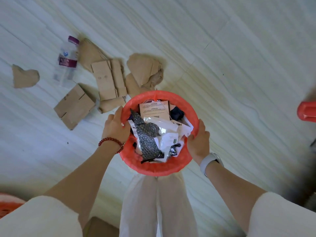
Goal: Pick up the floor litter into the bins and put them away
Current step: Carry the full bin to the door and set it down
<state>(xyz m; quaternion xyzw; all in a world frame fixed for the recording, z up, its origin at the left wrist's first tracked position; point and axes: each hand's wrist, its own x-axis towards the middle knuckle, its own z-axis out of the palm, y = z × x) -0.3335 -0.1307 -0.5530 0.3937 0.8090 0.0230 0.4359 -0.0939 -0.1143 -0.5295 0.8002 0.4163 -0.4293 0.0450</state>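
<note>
A round bin with a red liner [159, 170] is held in front of my legs, packed with paper slips, plastic wrappers and dark bubble wrap [148, 141]. My left hand [116, 125] grips its left rim, thumb inside. On the opposite side my right hand [199, 141] grips the right rim. On the pale floor beyond lie several flattened cardboard pieces [109, 79], a folded box [75, 106], crumpled brown paper [145, 69], a torn scrap [24, 76] and a clear plastic bottle [67, 59] with a purple cap and label.
A red plastic object [307, 111] pokes in at the right edge. Another red-lined bin rim [8, 205] shows at the bottom left corner. A brown cardboard piece [100, 226] lies by my feet. White trouser legs hang below the bin.
</note>
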